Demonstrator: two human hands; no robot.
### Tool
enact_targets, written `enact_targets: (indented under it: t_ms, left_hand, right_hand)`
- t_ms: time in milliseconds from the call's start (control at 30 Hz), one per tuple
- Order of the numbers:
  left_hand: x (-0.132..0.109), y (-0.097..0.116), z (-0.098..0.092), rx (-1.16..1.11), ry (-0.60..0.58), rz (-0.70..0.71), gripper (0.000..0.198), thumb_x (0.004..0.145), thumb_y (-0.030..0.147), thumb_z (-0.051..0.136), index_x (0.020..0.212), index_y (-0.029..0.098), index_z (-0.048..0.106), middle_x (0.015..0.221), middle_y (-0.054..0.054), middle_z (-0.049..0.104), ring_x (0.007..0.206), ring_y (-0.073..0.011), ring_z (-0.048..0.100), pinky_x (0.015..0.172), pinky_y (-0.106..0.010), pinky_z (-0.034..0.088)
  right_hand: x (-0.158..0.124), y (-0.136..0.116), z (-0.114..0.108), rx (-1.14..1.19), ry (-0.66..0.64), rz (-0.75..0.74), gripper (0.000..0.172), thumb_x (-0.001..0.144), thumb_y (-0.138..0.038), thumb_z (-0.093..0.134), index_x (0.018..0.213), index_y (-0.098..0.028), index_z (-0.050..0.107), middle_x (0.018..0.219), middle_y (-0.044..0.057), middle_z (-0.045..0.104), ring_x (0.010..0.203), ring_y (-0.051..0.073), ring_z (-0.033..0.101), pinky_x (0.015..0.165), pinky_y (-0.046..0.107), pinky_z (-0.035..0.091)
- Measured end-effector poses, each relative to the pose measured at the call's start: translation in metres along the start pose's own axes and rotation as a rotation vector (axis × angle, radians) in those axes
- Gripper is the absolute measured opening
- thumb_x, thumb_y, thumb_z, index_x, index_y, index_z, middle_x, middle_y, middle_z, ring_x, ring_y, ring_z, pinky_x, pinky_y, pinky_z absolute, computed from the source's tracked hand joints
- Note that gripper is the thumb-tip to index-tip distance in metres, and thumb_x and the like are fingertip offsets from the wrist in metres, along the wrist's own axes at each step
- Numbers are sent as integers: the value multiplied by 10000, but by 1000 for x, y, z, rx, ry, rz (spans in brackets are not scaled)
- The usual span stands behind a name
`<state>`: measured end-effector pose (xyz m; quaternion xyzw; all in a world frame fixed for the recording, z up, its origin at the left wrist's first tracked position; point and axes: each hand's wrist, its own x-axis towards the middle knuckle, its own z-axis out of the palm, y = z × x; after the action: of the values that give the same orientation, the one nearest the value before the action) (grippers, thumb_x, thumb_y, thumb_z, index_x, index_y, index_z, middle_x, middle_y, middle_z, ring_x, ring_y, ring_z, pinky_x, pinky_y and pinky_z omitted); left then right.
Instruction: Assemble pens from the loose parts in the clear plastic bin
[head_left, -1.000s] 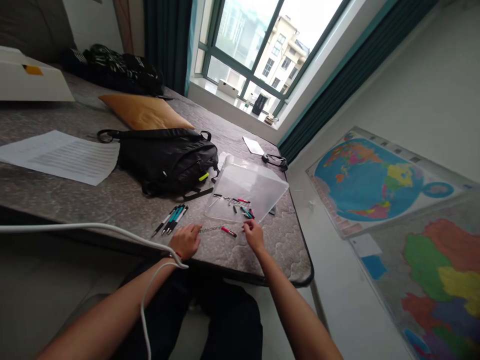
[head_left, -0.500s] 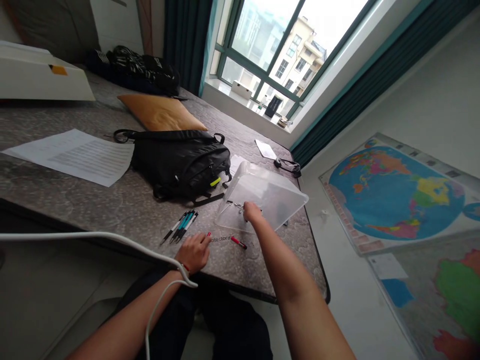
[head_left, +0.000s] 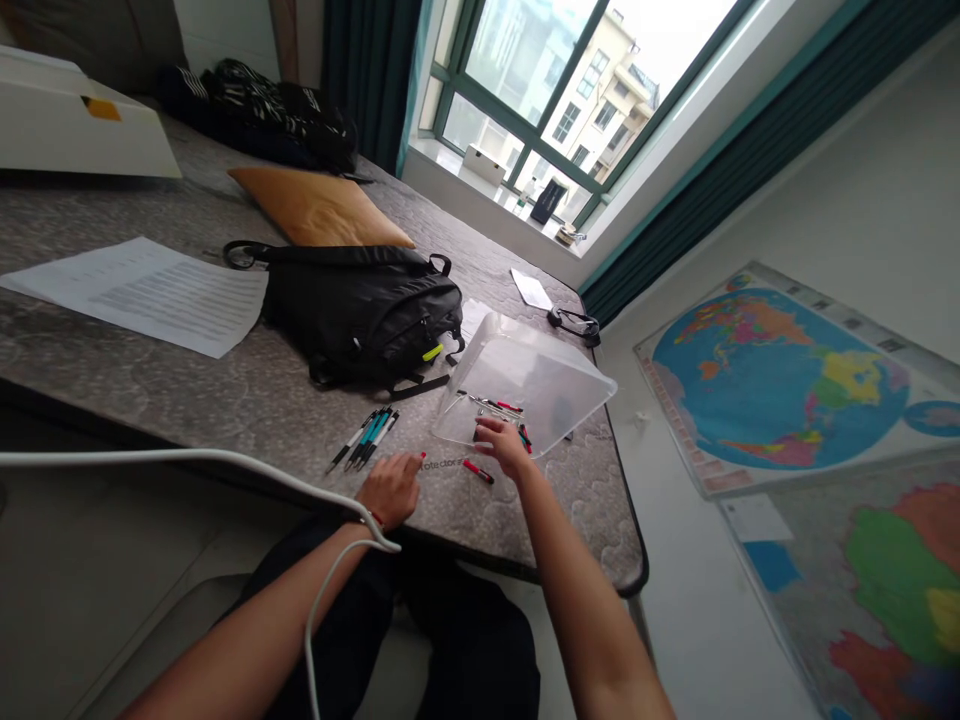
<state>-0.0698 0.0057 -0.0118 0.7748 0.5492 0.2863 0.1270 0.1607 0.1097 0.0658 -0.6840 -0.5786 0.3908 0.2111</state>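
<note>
A clear plastic bin (head_left: pixel 551 365) lies on the mattress with several red, black and silver pens (head_left: pixel 504 405) in it. My right hand (head_left: pixel 501 445) is at the bin's near side, over the pens, fingers apart and nothing seen in them. Closed fingers of my left hand (head_left: pixel 390 490) rest on the mattress, with a small red tip (head_left: pixel 423 457) at them; most of that item is hidden. Between my hands lies a single red and black pen (head_left: pixel 478 471). Left of them, several black, white and teal pens (head_left: pixel 364 438) lie side by side.
A black backpack (head_left: pixel 360 315) lies behind the pens, near a printed sheet (head_left: pixel 172 297) and a brown envelope (head_left: pixel 322 208). Black glasses (head_left: pixel 574 325) lie beyond the bin. A white cable (head_left: pixel 225 457) crosses in front, over my left wrist.
My right hand has opened and moved slightly down toward the bin's near edge. Red pens in the bin now show. My left hand has barely moved.
</note>
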Motion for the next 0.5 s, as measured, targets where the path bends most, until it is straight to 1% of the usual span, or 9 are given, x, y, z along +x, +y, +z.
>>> enact_targets:
  t_ms: [33, 67, 100, 133, 200, 267, 333, 400, 500]
  left_hand:
    - [0, 0, 0, -14, 8, -4, 325, 804, 152, 487, 1111, 214, 575, 979, -99, 640, 927, -267, 581, 814, -400, 400]
    - [0, 0, 0, -28, 17, -8, 358, 807, 144, 480, 1148, 216, 561, 995, -98, 642, 933, -265, 584, 813, -395, 401]
    - [-1, 0, 0, -40, 24, -12, 396, 811, 138, 469, 1191, 219, 543, 1019, -100, 643, 943, -263, 585, 815, -394, 404]
    - [-1, 0, 0, -49, 29, -16, 431, 819, 134, 456, 1235, 220, 523, 1045, -102, 644, 954, -263, 586, 818, -395, 407]
    - [-1, 1, 0, -59, 30, -20, 479, 832, 133, 435, 1299, 223, 491, 1091, -109, 641, 979, -265, 583, 830, -400, 413]
    - [-1, 1, -1, -55, 19, -10, 509, 835, 126, 425, 1331, 228, 477, 1119, -113, 638, 1012, -268, 576, 851, -405, 415]
    - [-1, 1, -2, -34, 7, 12, 540, 826, 106, 422, 1351, 226, 469, 1124, -119, 636, 1038, -272, 566, 867, -410, 412]
    - [-1, 2, -3, -20, 2, 32, 570, 812, 87, 427, 1364, 223, 463, 1116, -119, 636, 1045, -275, 560, 869, -411, 409]
    - [-1, 1, -4, -23, 1, 54, 593, 801, 77, 439, 1374, 230, 456, 1108, -109, 639, 1041, -274, 554, 856, -408, 409]
  right_hand:
    - [-15, 6, 11, 209, -14, -6, 372, 814, -373, 642, 1142, -200, 658, 970, 71, 709, 749, 156, 666, 661, 300, 554]
    - [-28, 11, 23, 361, -18, -24, 406, 792, -409, 667, 1147, -213, 655, 1007, 70, 702, 777, 162, 667, 662, 296, 551]
    - [-41, 17, 36, 449, -9, -35, 427, 779, -431, 676, 1153, -226, 653, 1039, 65, 696, 798, 166, 665, 661, 286, 543]
    - [-51, 21, 48, 483, 5, -52, 433, 789, -440, 660, 1171, -237, 646, 1056, 59, 694, 820, 170, 663, 665, 280, 537]
    - [-64, 28, 68, 428, 32, -120, 391, 819, -415, 614, 1164, -236, 657, 1038, 54, 702, 871, 185, 656, 719, 294, 531]
    - [-69, 29, 78, 284, 67, -225, 329, 840, -363, 575, 1120, -230, 683, 1045, 57, 703, 948, 199, 643, 811, 318, 516]
    - [-67, 27, 77, 144, 87, -302, 293, 839, -316, 573, 1088, -226, 695, 1049, 58, 700, 956, 197, 637, 853, 327, 502]
    - [-63, 23, 71, 60, 74, -310, 275, 820, -288, 605, 1070, -218, 694, 1005, 52, 705, 868, 184, 644, 815, 323, 511]
    - [-57, 19, 59, -19, 25, -296, 190, 788, -264, 661, 963, -206, 707, 904, 34, 721, 755, 173, 642, 752, 316, 517]
